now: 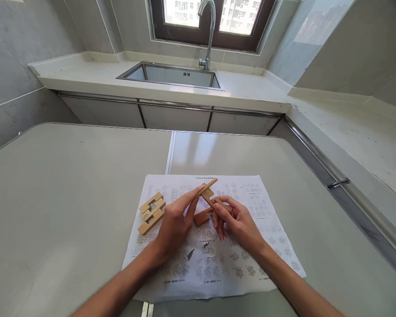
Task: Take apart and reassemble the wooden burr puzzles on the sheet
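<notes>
One stick (210,185) pinched by left hand (177,219), one notched piece (207,197) by right hand (238,222).

Print Too Small to Read

The white paper sheet (218,246) carries a line of heading (206,178) in dark characters along its top edge and short captions (207,241) among its line drawings (239,271); none can be made out. A pale wooden block (146,216) bears a small dark mark, and whether it is a letter cannot be told.
</notes>
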{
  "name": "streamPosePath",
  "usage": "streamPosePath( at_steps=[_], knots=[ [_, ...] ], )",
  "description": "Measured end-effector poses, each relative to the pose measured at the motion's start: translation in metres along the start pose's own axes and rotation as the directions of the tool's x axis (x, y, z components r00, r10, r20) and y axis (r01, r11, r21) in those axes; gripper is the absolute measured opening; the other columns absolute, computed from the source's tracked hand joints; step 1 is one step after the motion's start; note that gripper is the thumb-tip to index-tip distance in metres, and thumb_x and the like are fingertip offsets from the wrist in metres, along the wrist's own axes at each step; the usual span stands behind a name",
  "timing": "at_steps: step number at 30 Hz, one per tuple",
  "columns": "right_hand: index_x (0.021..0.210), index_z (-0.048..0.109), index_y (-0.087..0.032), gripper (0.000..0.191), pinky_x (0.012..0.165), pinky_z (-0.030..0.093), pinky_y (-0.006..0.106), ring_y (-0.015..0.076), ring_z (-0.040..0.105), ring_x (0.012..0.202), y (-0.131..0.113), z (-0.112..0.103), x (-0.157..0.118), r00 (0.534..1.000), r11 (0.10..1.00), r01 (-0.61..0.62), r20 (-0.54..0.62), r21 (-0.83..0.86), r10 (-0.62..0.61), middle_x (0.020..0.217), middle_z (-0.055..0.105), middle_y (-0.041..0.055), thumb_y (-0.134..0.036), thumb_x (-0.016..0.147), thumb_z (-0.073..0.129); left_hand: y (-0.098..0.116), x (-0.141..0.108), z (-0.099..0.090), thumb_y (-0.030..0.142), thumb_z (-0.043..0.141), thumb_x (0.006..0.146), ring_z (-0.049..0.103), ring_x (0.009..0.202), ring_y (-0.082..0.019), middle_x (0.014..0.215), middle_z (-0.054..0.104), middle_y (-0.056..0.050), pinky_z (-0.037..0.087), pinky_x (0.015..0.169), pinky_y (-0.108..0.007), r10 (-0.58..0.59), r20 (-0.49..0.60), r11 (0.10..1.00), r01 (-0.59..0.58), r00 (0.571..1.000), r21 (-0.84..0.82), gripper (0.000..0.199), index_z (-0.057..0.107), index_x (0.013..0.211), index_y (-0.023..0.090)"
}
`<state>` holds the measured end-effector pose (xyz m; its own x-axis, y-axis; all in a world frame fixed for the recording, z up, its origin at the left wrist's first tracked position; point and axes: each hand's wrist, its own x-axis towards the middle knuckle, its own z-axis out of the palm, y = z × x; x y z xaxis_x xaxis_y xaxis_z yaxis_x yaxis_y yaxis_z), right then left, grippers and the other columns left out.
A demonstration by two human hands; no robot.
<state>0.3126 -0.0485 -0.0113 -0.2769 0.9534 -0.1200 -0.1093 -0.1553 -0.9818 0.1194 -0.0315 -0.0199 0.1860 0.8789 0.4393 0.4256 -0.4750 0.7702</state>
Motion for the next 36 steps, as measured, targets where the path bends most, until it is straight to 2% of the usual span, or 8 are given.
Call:
streamPosePath(
  at_steps=[5,13,21,25,29,36],
  knots=[
    [0.116,0.066,-0.019,0.038,0.041,0.039,0.021,0.0085,0.052,0.040,-0.0005,-0.0028,-0.0003,1.000,1.000,-0.009,0.015,-0.010,0.009,0.061,0.062,-0.0043,-0.053,0.101,0.062,0.0013,0.0014,-0.0014,0.023,0.056,0.106,0.071,0.127,-0.023,0.140,0.072,0.000,0.059,0.109,-0.038,-0.026,0.034,0.999,0.027,0.999,-0.031,0.037,0.065,0.142,0.029],
    [0.120,0.065,-0.019,0.041,0.041,0.041,0.023,0.0100,0.052,0.041,0.0029,0.0021,-0.0001,0.998,1.000,-0.005,-0.059,-0.001,0.005,0.062,0.062,-0.0044,-0.055,0.100,0.064,-0.0008,-0.0027,0.0009,0.023,0.057,0.106,0.073,0.122,-0.023,0.139,0.072,0.001,0.063,0.101,-0.036,-0.034,0.041,0.999,0.033,0.999,0.017,0.043,0.060,0.148,0.031],
    [0.120,0.066,-0.018,0.040,0.041,0.034,0.023,0.0083,0.048,0.038,-0.0016,-0.0013,-0.0009,1.000,0.998,-0.002,-0.013,-0.062,0.001,0.059,0.058,-0.0055,-0.053,0.103,0.059,-0.0002,-0.0011,-0.0014,0.021,0.056,0.106,0.070,0.127,-0.022,0.144,0.068,0.000,0.061,0.106,-0.034,-0.004,0.076,1.000,0.006,0.997,-0.025,0.042,0.061,0.146,0.030],
    [0.119,0.067,-0.018,0.039,0.042,0.038,0.024,0.0083,0.047,0.039,-0.0022,0.0004,-0.0011,0.999,0.999,0.001,-0.037,-0.052,-0.003,0.061,0.058,-0.0052,-0.053,0.103,0.060,-0.0017,-0.0024,-0.0005,0.022,0.057,0.106,0.072,0.123,-0.025,0.142,0.069,-0.001,0.065,0.098,-0.036,0.012,0.065,1.000,-0.011,0.998,-0.008,0.043,0.060,0.148,0.030],
    [0.120,0.065,-0.018,0.041,0.042,0.040,0.024,0.0091,0.049,0.040,0.0007,0.0024,-0.0014,0.998,1.000,-0.004,-0.068,-0.028,0.002,0.063,0.059,-0.0050,-0.055,0.101,0.061,-0.0018,-0.0035,0.0012,0.021,0.057,0.106,0.078,0.111,-0.025,0.139,0.072,-0.002,0.068,0.089,-0.035,0.037,0.058,0.999,-0.037,0.998,0.003,0.047,0.056,0.152,0.031],
    [0.120,0.066,-0.018,0.041,0.042,0.035,0.024,0.0068,0.042,0.037,0.0002,0.0000,-0.0010,0.999,0.997,0.003,-0.033,-0.074,-0.005,0.060,0.055,-0.0068,-0.055,0.102,0.059,0.0063,0.0004,-0.0009,0.027,0.057,0.106,0.071,0.126,-0.025,0.145,0.067,0.000,0.063,0.102,-0.035,0.011,0.125,0.997,-0.001,0.992,-0.079,0.043,0.060,0.149,0.033]
  ],
)
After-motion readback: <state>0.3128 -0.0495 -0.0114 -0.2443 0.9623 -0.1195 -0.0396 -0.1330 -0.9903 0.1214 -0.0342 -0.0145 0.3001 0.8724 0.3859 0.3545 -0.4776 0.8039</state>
